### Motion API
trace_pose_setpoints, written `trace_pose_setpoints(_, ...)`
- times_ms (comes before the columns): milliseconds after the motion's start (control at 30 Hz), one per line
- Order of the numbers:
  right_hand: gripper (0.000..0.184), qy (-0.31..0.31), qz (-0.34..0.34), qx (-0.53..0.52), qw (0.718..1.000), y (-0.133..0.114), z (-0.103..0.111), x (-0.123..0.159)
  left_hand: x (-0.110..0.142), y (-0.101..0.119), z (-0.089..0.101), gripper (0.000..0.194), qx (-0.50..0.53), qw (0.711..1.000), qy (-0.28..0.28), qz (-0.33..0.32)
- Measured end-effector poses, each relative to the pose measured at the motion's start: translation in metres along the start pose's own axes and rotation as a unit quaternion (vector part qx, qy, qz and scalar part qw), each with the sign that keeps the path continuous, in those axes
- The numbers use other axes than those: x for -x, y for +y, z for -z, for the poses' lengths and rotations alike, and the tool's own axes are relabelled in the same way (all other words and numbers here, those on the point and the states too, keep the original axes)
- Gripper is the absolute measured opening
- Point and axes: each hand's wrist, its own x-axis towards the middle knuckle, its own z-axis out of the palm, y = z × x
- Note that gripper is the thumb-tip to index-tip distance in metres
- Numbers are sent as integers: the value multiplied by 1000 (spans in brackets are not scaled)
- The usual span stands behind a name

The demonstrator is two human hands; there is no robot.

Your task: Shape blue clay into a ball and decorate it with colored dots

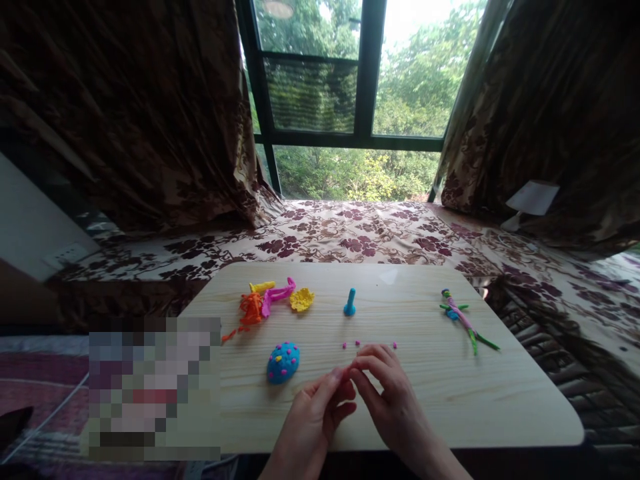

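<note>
My left hand (320,403) and my right hand (387,387) meet at the fingertips over the near middle of the table. Both are closed in a pinch, and whatever is between them is too small and hidden to name. Just beyond the fingers lie three tiny pink clay balls, one pink ball (395,345) apart on the right. Left of my left hand rests a blue clay dome (283,363) dotted with pink and yellow bits. A blue clay stalk (351,302) stands upright on a wider foot farther back.
On the light wooden table (425,413), orange clay strands (251,309), a pink clay strip (275,297) and a yellow clay disc (302,300) lie at back left. A clay figure (460,317) lies on the right. A blurred patch covers the left edge. Behind is a cloth-covered window ledge (350,233).
</note>
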Motion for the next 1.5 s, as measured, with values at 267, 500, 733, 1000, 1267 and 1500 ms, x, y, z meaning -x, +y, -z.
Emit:
trace_pose_setpoints(267,20,41,-17,-86,995,5,-11,7,-3,-10,4,20,24,999,-26,40)
trace_pose_setpoints(500,10,-3,-10,-20,1000,15,9,14,2,-11,-2,20,-108,993,-40,-22)
trace_pose_setpoints(733,17,-11,14,234,972,62,47,48,-3,-37,40,38,-662,612,-1,-432)
trace_pose_setpoints(1000,41,-93,103,421,896,56,48,65,-12,-44,54,52,-784,382,4,-490)
trace_pose_setpoints(1267,54,-108,156,487,852,69,54,88,-17,-47,57,56,-810,354,-4,-468)
trace_pose_setpoints(1500,46,-83,105,469,873,63,56,77,-15,-43,46,53,-808,353,-3,-472)
